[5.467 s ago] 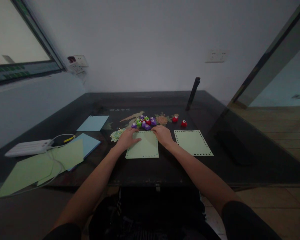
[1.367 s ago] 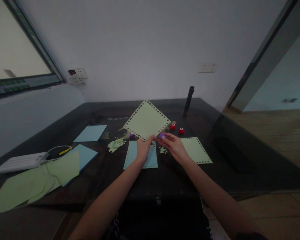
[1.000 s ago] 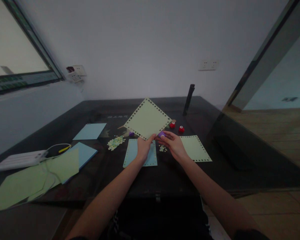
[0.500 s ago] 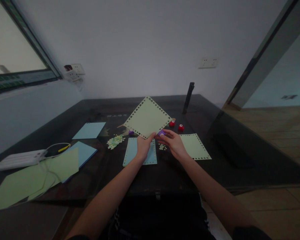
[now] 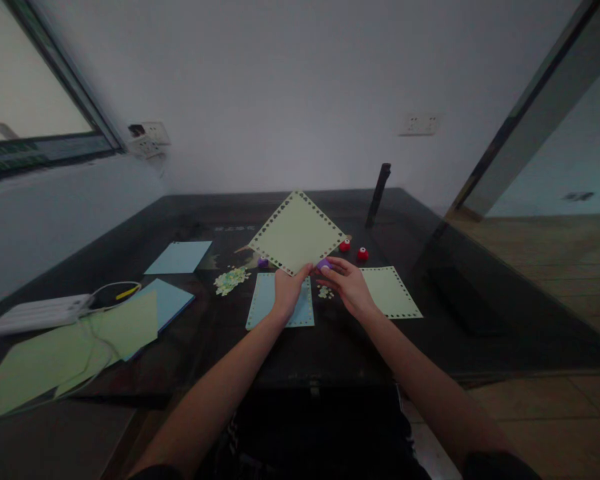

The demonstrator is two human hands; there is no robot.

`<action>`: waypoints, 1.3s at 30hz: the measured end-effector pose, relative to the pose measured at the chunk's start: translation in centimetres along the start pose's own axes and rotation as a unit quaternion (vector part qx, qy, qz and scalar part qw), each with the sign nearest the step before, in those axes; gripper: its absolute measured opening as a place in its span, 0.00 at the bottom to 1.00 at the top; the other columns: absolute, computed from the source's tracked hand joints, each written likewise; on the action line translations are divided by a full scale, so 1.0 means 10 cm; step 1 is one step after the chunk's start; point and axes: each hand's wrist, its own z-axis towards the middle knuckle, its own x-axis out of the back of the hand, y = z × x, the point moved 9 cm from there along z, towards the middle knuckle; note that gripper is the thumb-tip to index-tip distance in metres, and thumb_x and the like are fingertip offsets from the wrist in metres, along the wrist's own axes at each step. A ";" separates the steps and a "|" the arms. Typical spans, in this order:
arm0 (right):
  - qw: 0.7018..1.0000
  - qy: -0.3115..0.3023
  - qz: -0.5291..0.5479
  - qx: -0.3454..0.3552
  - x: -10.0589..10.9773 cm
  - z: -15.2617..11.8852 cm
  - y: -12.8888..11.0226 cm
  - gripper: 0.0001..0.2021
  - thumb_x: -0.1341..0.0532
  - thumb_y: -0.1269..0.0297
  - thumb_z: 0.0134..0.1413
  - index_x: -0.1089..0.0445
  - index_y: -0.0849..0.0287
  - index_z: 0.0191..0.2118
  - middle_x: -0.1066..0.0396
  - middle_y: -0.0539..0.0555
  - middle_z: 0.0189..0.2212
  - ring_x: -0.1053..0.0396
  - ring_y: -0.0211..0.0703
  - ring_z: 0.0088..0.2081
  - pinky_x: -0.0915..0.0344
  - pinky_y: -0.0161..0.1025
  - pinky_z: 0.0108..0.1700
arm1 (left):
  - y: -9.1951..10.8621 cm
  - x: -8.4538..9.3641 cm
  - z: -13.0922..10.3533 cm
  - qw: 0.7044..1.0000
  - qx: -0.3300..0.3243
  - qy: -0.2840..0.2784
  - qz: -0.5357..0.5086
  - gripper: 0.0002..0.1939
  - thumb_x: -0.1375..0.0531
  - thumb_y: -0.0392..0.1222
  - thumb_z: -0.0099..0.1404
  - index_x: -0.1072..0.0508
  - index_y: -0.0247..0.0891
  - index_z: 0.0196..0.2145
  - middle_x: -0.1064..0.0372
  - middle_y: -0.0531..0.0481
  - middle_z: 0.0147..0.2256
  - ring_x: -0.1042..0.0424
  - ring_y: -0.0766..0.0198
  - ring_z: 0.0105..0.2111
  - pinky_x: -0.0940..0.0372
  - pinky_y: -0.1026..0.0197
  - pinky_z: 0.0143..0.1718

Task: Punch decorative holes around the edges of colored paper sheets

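Note:
A pale green paper sheet [image 5: 299, 233], turned corner-down and lined with punched holes along its edges, is pinched near its bottom corner by my left hand [image 5: 289, 290]. My right hand [image 5: 349, 283] grips a small purple craft punch [image 5: 323, 265] at the sheet's lower right edge. Beneath my left hand lies a light blue sheet [image 5: 261, 300] with holes around its border. Small punched paper bits [image 5: 325, 292] lie between my hands. To the right rests another pale green sheet [image 5: 393, 293] with punched edges.
Two red punches [image 5: 363, 254] stand behind my right hand, and another purple punch [image 5: 263, 263] sits left of the raised sheet. A pile of paper bits [image 5: 231, 280] is nearby. At left are a blue sheet [image 5: 179, 257], stacked green sheets [image 5: 45, 360] and a white power strip [image 5: 40, 315].
Both hands hold the sheet and purple punch in nearly the same place. The view has shifted very slightly.

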 end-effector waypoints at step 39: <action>0.997 0.047 -0.035 0.040 0.09 0.02 -0.05 0.18 0.28 0.62 0.29 0.30 0.57 0.32 0.29 0.49 0.29 0.32 0.39 0.31 0.34 0.39 0.35 | -0.01 -0.18 -0.03 0.994 -0.048 -0.091 0.046 0.12 0.38 0.43 0.56 0.26 0.34 0.37 0.25 0.44 0.38 0.28 0.55 0.43 0.36 0.53 0.48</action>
